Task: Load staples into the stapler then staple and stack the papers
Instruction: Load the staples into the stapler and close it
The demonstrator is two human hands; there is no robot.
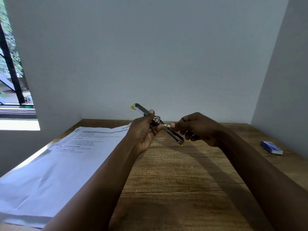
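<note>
The left hand (145, 130) grips the opened stapler (158, 123) above the table (175, 172), steadying it while right hand (198, 129) fingers pinch a staple strip (167, 125) at its channel.

Bare wooden table (175, 177) lies between papers (55, 164) on the left and blue box (271, 147) far right; walls (166, 55) hem the back and right.

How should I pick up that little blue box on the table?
Take the little blue box by its two long sides, coming down from above. It lies flat on the wooden table at the right, close to the wall, so a sideways reach looks cramped. Its top is open to reach, and both hands are busy with the stapler.
</note>
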